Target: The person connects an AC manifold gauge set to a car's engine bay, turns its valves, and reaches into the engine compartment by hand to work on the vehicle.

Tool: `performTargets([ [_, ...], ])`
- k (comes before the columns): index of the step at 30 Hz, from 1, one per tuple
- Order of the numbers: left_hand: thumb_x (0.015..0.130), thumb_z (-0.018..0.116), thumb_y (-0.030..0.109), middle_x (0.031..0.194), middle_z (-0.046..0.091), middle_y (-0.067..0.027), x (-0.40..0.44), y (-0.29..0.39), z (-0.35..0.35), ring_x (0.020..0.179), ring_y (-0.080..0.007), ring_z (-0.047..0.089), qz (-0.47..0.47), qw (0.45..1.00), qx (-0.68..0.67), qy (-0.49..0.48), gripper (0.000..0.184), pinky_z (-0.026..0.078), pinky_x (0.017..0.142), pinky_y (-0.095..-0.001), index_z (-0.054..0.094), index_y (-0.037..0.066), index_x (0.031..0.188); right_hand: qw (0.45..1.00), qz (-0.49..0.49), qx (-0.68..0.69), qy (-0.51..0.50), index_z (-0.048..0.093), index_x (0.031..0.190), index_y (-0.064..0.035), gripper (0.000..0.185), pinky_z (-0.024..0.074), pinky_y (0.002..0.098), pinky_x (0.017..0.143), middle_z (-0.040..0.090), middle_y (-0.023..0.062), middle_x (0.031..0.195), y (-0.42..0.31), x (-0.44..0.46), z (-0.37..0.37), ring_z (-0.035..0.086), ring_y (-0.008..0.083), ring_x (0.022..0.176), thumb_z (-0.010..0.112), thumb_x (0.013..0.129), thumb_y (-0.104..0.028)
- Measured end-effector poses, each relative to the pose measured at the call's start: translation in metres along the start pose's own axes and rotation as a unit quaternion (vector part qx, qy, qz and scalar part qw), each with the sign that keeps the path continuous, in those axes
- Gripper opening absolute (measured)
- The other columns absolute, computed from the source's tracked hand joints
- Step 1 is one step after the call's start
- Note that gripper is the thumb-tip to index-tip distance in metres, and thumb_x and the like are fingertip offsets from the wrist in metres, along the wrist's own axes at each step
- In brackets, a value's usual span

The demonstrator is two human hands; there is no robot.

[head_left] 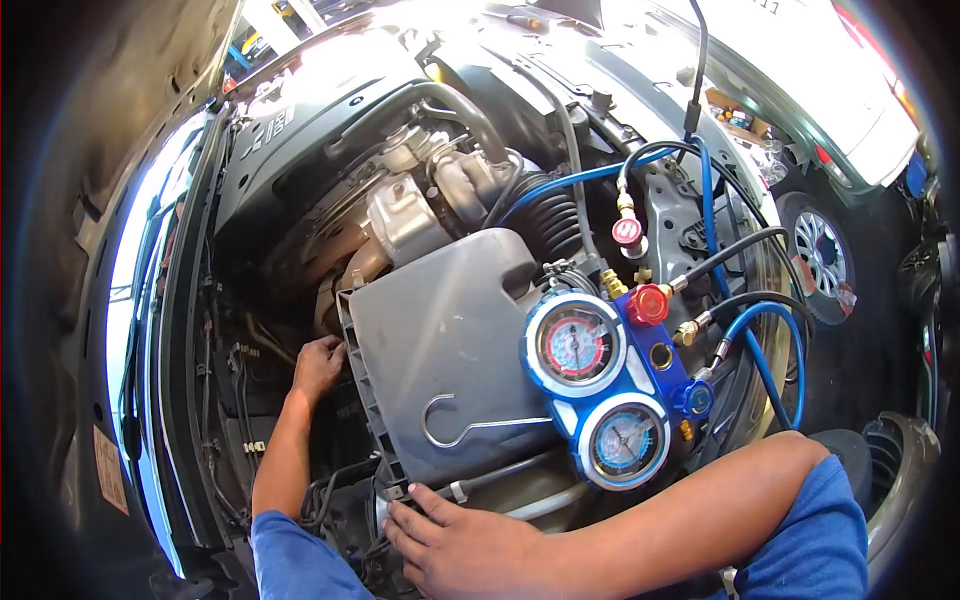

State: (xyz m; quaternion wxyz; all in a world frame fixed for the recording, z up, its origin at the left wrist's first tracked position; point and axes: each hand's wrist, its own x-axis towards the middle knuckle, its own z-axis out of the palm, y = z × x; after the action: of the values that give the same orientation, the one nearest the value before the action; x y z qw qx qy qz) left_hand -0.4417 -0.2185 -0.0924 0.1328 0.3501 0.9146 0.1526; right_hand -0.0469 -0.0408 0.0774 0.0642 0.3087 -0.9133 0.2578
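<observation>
In the head view, my left hand reaches down beside the left edge of a grey plastic air filter box. Its fingers are curled in at the box's side, and their tips and anything in them are hidden. My right hand lies at the near corner of the same box, fingers extended and a little apart, fingertips by a small clip. A manifold gauge set with two dials, red and blue knobs and a metal hook rests on the box's right side.
Blue and black hoses run from the gauges over the fender. Metal engine parts and a ribbed intake duct lie beyond the box. The raised hood and windshield stand at left. A car wheel shows at right.
</observation>
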Motion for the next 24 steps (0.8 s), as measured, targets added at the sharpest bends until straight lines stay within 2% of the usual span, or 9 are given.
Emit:
performTargets([
  [7,0.095,0.064,0.022,0.095,0.072,-0.0262,0.005,-0.015,0.003,0.092,-0.0416,0.072,0.017,1.000,-0.002,-0.006,0.028,0.055,0.082,-0.0447,0.074,-0.003,0.103,1.000,0.010,-0.001,0.017,0.077,0.107,-0.0038,0.036,0.0295,0.0584,0.120,0.060,0.0250,0.139,-0.002,-0.001,0.002,0.050,0.0404,0.138,0.053,0.094,-0.027],
  [10,0.095,0.064,0.022,0.094,0.073,-0.0261,0.003,-0.003,-0.003,0.091,-0.0397,0.073,0.009,1.000,-0.014,-0.024,0.028,0.055,0.082,-0.0437,0.074,-0.003,0.103,0.999,-0.003,-0.001,0.042,0.074,0.112,0.0000,0.036,0.0343,0.0596,0.117,0.064,0.0249,0.132,0.002,0.009,0.029,0.054,0.0417,0.133,0.053,0.096,-0.025],
  [13,0.095,0.064,0.023,0.093,0.073,-0.0256,0.005,-0.001,-0.005,0.090,-0.0383,0.073,-0.002,0.999,-0.017,-0.033,0.029,0.055,0.081,-0.0434,0.074,-0.002,0.104,1.000,-0.009,0.025,0.003,0.073,0.117,0.0002,0.039,0.0326,0.0634,0.117,0.059,0.0279,0.139,0.001,0.009,0.033,0.049,0.0442,0.139,0.052,0.097,-0.026],
  [17,0.093,0.067,0.027,0.092,0.074,-0.0248,0.017,-0.024,-0.002,0.090,-0.0378,0.073,-0.021,0.997,-0.040,-0.070,0.032,0.054,0.082,-0.0436,0.074,-0.002,0.104,0.999,-0.009,0.033,0.004,0.073,0.118,-0.0002,0.039,0.0322,0.0627,0.118,0.060,0.0272,0.139,0.002,0.009,0.032,0.049,0.0439,0.139,0.052,0.098,-0.026],
  [19,0.091,0.068,0.029,0.093,0.074,-0.0246,0.024,-0.043,0.004,0.090,-0.0374,0.073,0.001,0.996,-0.050,-0.070,0.033,0.054,0.082,-0.0435,0.075,-0.002,0.103,0.999,-0.009,0.039,0.001,0.073,0.118,-0.0002,0.040,0.0314,0.0628,0.118,0.059,0.0270,0.140,0.002,0.010,0.031,0.049,0.0439,0.139,0.052,0.098,-0.027],
  [22,0.088,0.070,0.031,0.093,0.074,-0.0244,0.026,-0.049,0.005,0.090,-0.0371,0.073,0.018,0.996,-0.049,-0.067,0.035,0.055,0.083,-0.0431,0.075,-0.001,0.102,1.000,0.008,0.006,-0.003,0.077,0.109,-0.0036,0.036,0.0287,0.0583,0.121,0.060,0.0251,0.140,0.000,0.001,0.000,0.049,0.0406,0.138,0.053,0.095,-0.026],
  [24,0.087,0.070,0.032,0.093,0.074,-0.0242,0.026,-0.052,0.005,0.090,-0.0368,0.073,0.024,0.997,-0.049,-0.061,0.036,0.055,0.083,-0.0428,0.075,-0.001,0.101,1.000,0.012,0.008,-0.009,0.077,0.108,-0.0035,0.036,0.0286,0.0583,0.121,0.060,0.0251,0.139,-0.001,0.003,0.000,0.050,0.0406,0.138,0.053,0.095,-0.026],
])
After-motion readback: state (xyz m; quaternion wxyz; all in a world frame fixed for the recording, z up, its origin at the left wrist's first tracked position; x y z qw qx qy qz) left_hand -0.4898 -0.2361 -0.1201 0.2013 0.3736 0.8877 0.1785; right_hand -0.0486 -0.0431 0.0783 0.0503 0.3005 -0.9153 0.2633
